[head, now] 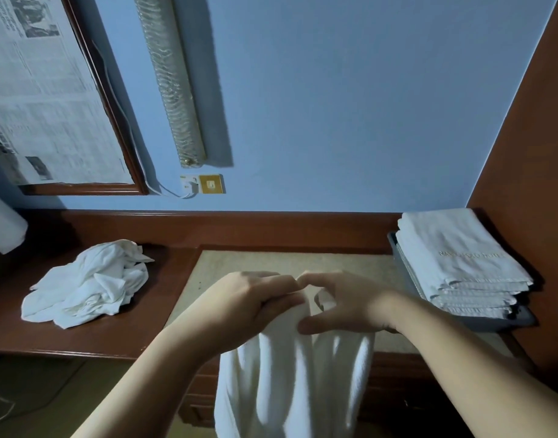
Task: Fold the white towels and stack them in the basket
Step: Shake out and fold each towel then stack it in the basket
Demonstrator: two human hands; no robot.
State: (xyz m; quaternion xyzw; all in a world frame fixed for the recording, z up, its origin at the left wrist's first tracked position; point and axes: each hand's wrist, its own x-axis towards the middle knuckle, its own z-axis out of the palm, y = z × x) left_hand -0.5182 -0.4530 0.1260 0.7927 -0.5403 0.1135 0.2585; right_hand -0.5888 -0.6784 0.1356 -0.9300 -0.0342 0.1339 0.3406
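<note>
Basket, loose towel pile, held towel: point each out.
basket (521,322), head view, grey front corner
loose towel pile (88,284), head view, crumpled middle
held towel (290,374), head view, hanging folds

The top towel (461,254) of the folded stack at the right bears one line of pale stitched capital letters across its upper face; the line seems to end in "HOTEL", but the words before that are too faint to read. The sheets of newspaper (41,90) in the wooden frame on the wall carry columns of print too blurred to make out.
</note>
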